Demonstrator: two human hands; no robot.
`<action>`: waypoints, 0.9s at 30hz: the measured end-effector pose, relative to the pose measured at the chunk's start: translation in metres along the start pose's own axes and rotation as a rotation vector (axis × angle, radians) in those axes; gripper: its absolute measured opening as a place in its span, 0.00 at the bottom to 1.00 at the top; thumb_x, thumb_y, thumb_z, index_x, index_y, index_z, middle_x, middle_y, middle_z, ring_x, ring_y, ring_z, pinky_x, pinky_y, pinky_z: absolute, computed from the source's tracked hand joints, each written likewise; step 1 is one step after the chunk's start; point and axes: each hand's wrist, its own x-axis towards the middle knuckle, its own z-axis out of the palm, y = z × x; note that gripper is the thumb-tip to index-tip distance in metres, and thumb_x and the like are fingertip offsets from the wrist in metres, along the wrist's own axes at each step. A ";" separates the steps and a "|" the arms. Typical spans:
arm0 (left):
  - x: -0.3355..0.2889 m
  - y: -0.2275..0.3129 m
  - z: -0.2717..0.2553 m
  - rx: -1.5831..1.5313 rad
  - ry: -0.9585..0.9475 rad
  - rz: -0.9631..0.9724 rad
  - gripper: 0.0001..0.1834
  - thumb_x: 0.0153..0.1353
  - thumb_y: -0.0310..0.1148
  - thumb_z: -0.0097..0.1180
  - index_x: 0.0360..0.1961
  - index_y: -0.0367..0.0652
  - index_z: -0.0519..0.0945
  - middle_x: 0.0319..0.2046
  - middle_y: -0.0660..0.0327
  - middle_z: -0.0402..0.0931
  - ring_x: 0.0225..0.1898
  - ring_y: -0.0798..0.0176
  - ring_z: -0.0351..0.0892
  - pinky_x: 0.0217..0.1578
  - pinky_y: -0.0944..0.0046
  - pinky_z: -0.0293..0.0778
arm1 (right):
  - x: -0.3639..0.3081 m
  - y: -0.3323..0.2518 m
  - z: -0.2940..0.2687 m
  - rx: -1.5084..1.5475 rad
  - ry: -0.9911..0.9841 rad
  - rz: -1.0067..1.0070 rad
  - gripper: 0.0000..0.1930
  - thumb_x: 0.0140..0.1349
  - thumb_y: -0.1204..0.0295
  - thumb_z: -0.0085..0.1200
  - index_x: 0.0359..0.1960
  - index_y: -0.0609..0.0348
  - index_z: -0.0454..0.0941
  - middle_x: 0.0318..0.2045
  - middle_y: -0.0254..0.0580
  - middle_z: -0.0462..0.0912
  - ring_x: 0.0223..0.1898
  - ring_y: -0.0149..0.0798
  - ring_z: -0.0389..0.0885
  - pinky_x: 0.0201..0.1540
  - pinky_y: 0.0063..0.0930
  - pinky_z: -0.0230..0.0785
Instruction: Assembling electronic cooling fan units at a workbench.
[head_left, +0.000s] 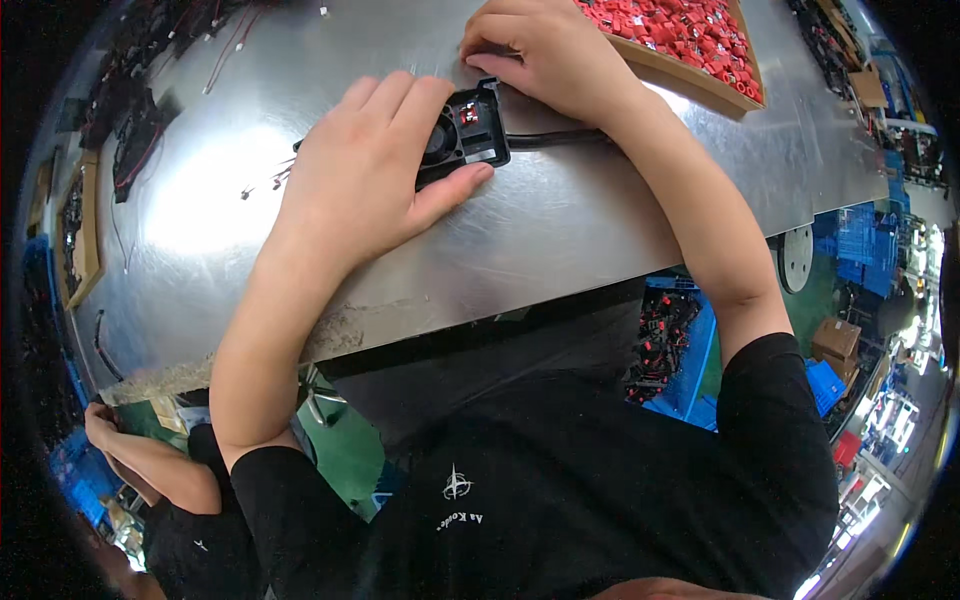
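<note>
My left hand (360, 165) lies over a black plastic housing (496, 140) on the metal table, its fingers across the top and its thumb along the near edge. Inside the housing, a small round fan (440, 142) and a little red part (468, 114) show; the left side is hidden under my palm. From the housing's right end a thick black cable (555, 140) runs beneath my right forearm. Just beyond the housing, my right hand (545, 50) is closed with its fingers curled in; whatever it may hold is hidden.
A cardboard tray (680, 72) full of small red parts stands at the far right. Loose thin wires (225, 60) and black parts (135, 150) lie at the left, near a small carton (92, 235). Another person (175, 475) sits at lower left. Blue crates (705, 355) stand below the table edge.
</note>
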 end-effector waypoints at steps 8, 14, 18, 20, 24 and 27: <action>-0.001 -0.002 0.007 0.029 0.128 -0.012 0.27 0.58 0.50 0.67 0.47 0.40 0.75 0.39 0.52 0.76 0.44 0.46 0.77 0.46 0.50 0.76 | 0.003 -0.006 -0.007 0.371 0.383 -0.303 0.08 0.54 0.76 0.68 0.36 0.57 0.84 0.38 0.40 0.84 0.45 0.46 0.81 0.51 0.38 0.74; -0.006 -0.006 0.007 0.010 0.121 -0.021 0.26 0.57 0.50 0.69 0.46 0.41 0.76 0.39 0.53 0.77 0.44 0.47 0.78 0.46 0.51 0.77 | 0.004 -0.048 -0.035 0.454 -0.060 0.116 0.08 0.53 0.77 0.67 0.35 0.56 0.83 0.39 0.38 0.84 0.45 0.46 0.81 0.52 0.37 0.72; -0.001 -0.004 0.008 0.025 0.103 -0.002 0.26 0.57 0.49 0.69 0.46 0.42 0.75 0.40 0.54 0.77 0.44 0.47 0.78 0.45 0.52 0.78 | -0.009 -0.010 -0.008 0.080 0.153 -0.424 0.17 0.54 0.70 0.66 0.46 0.58 0.81 0.46 0.44 0.83 0.46 0.46 0.81 0.51 0.38 0.72; -0.006 -0.008 0.010 0.029 0.112 -0.020 0.26 0.57 0.49 0.69 0.46 0.42 0.75 0.40 0.54 0.77 0.44 0.48 0.78 0.44 0.52 0.78 | 0.000 -0.042 -0.026 0.149 0.083 -0.196 0.12 0.57 0.72 0.64 0.44 0.57 0.84 0.39 0.41 0.82 0.43 0.43 0.80 0.48 0.35 0.73; -0.006 -0.008 0.009 0.042 0.120 -0.012 0.26 0.57 0.50 0.69 0.46 0.42 0.74 0.41 0.54 0.77 0.45 0.47 0.79 0.44 0.52 0.78 | -0.016 -0.057 -0.035 0.367 -0.196 0.335 0.12 0.67 0.73 0.58 0.50 0.55 0.87 0.28 0.40 0.82 0.29 0.34 0.78 0.34 0.29 0.71; -0.007 -0.009 0.011 0.028 0.115 -0.027 0.27 0.58 0.50 0.68 0.47 0.42 0.75 0.41 0.53 0.77 0.46 0.47 0.79 0.45 0.51 0.79 | -0.019 -0.061 -0.043 0.377 -0.301 0.422 0.15 0.70 0.71 0.56 0.55 0.55 0.85 0.22 0.42 0.80 0.20 0.31 0.74 0.27 0.27 0.67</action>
